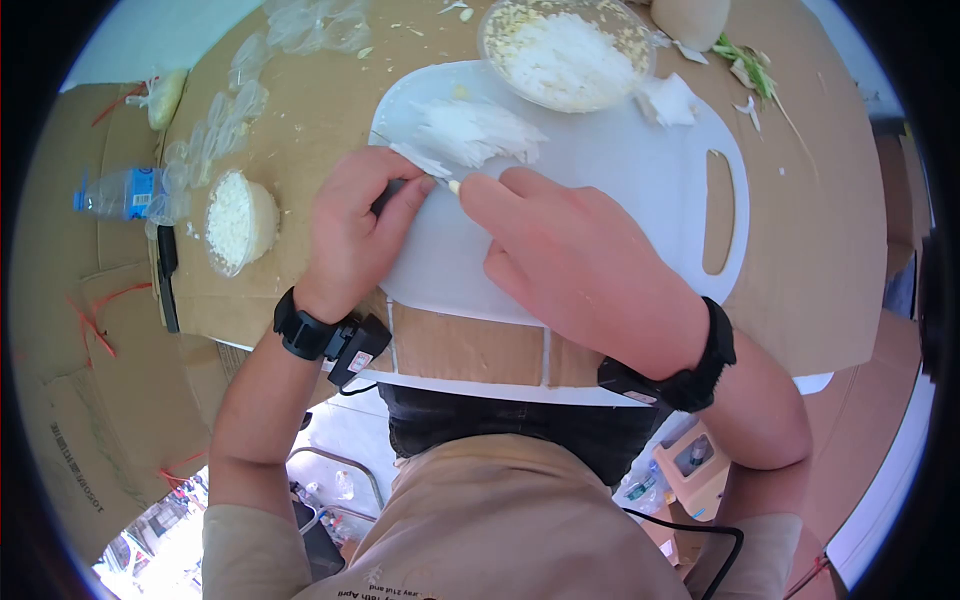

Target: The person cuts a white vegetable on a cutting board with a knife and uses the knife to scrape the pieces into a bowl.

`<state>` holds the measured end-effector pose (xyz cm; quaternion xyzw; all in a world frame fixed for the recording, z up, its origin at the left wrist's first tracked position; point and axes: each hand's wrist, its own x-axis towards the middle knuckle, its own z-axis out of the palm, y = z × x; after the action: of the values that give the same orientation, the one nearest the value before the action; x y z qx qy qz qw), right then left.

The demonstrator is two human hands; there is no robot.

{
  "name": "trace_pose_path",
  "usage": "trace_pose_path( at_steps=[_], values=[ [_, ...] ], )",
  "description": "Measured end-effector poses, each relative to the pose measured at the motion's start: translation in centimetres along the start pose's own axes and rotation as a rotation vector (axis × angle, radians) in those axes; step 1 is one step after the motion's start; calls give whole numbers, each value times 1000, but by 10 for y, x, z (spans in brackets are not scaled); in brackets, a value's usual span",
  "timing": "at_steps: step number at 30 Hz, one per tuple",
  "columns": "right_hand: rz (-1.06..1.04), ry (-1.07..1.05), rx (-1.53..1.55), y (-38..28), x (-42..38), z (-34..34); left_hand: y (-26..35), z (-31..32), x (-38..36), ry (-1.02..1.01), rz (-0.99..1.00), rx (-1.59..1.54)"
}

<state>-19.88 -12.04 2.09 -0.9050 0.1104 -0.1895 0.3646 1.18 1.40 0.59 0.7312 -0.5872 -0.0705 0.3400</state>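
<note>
Over the left part of a white cutting board [640,210], my left hand [355,225] is closed, thumb against fingers, with a dark object [387,196] partly showing between them. White strips [420,160] lie at its fingertips. My right hand [575,260] is curled closed just to the right, a small pale tip [454,187] showing at its index finger; the rest of what it grips is hidden. Just beyond both hands, a pile of thin white shreds [478,132] lies on the board. A clear bowl of white shreds [570,55] overlaps the board's far edge.
A small tub of white bits [240,222] stands at left, near a plastic bottle [130,193] and a black-handled item [167,280]. Crumpled clear plastic [215,125] lies behind. White peel [670,100], a pale round object [690,20] and green stalks [745,68] are at far right.
</note>
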Motion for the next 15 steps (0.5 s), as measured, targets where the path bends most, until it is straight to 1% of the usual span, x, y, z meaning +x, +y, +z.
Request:
trace_pose_path(
  at_steps=[2, 4, 8, 10, 11, 13, 15],
  values=[
    [-10, 26, 24, 2, -1, -1, 1, 1, 1, 3, -13, -25],
    [-12, 18, 1, 1, 0, -2, 3, -3, 4, -2, 43, 88],
    [-39, 5, -73, -3, -2, -3, -1, 0, 2, 13, 46, 58],
    [20, -11, -66, -6, -2, -3, -2, 1, 2, 17, 45, 11],
    [14, -11, -78, -5, -2, -4, -1, 0, 3, 28, 51, 7],
    [72, 10, 4, -4, -1, -4, 1, -3, 4, -3, 113, 45],
    [82, 20, -20, -2, -1, -1, 0, -3, 5, 0, 118, 30]
  ],
)
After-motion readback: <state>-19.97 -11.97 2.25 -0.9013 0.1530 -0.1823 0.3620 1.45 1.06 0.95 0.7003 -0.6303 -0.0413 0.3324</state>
